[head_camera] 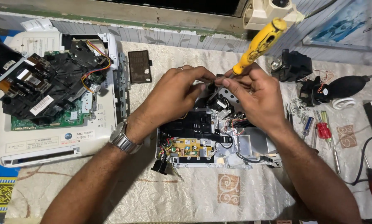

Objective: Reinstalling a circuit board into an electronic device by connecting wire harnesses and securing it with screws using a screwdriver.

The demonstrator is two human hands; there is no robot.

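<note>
An opened device chassis [202, 145] with a yellow circuit board and black parts lies in front of me on the cloth. My right hand [256, 97] grips a yellow-handled screwdriver [258, 43], its tip pointing down into the chassis top. My left hand [175, 97], with a ring and a metal wristwatch, pinches a small black part at the same spot, fingertips touching those of the right hand. The screwdriver tip itself is hidden by my fingers.
A second opened white device [53, 99] with a green board sits at left. A dark rectangular cover [139, 66] lies behind. Black parts [291, 64], a black air blower [345, 85], loose screws and several screwdrivers [324, 132] lie at right on the patterned cloth [186, 195].
</note>
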